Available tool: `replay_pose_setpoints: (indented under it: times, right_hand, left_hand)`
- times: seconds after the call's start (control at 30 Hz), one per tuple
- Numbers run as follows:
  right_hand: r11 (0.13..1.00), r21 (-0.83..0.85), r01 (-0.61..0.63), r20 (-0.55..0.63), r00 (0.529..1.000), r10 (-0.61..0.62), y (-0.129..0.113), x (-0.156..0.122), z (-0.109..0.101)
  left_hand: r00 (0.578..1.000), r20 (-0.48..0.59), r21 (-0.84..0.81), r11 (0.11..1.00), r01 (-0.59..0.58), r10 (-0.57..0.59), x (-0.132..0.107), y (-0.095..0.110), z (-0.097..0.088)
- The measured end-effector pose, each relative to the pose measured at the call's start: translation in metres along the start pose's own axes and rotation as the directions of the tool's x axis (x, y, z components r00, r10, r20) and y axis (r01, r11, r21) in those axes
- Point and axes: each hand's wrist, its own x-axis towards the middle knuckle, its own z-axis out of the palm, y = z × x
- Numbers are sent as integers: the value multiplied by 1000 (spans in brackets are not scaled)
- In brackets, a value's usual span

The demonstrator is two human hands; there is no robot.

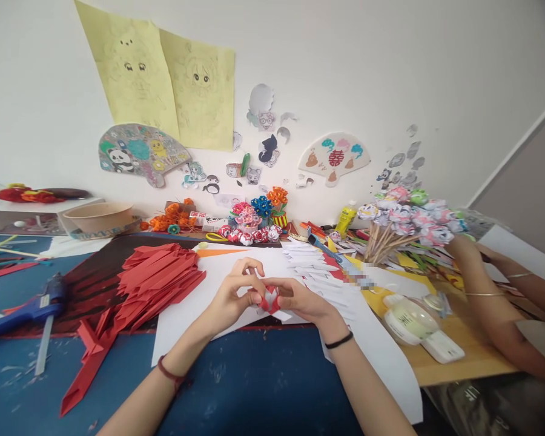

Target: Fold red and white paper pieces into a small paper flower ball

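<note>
Both my hands meet at the table's middle over a white sheet (195,315). My left hand (233,290) and my right hand (297,298) pinch a small folded red-and-white paper piece (269,300) between their fingertips. A pile of folded red paper strips (157,278) lies to the left of my left hand. A row of folded white paper pieces (311,260) lies just beyond my right hand.
A blue glue gun (31,306) lies at the left on the blue table. Paper flowers (254,221) and a yellow bottle (346,219) stand along the wall. Another person's arm (495,303) reaches in at right by a bunch of paper flowers on sticks (404,221) and a white container (409,318).
</note>
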Motion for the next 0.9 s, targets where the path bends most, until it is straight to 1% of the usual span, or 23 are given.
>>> replay_pose_setpoints:
  times: [0.1, 0.27, 0.33, 0.4, 0.53, 0.63, 0.73, 0.9]
  right_hand:
    - [999, -13, -32, -2, 1000, 31, 2, 0, -1]
    - [1000, 8, -11, -53, 999, 11, 1, 0, -1]
    - [1000, -1, -23, -59, 998, 23, 1, 0, 0]
    - [999, -16, -42, -48, 998, 41, 0, 0, 1]
    - [997, -41, -63, -27, 998, 62, -2, -1, 4]
    - [995, -58, -81, -23, 997, 80, -3, -1, 6]
    - [992, -61, -108, -20, 994, 107, -4, -1, 8]
    - [990, -62, -125, 5, 992, 125, -4, -1, 9]
  left_hand:
    - [1000, 13, 23, 1000, 5, -6, 1, 2, -2]
    - [989, 143, 35, 999, 33, -38, 3, 8, -8]
    - [985, 167, 26, 998, 49, -53, 2, 10, -9]
    - [986, 154, 18, 998, 66, -68, 1, 9, -8]
    - [993, 81, 2, 996, 89, -89, -1, 7, -2]
    - [993, 56, -11, 994, 106, -105, -1, 4, 3]
    - [993, 53, -23, 994, 111, -110, -1, 2, 6]
    - [989, 91, -26, 993, 116, -113, 0, -1, 7]
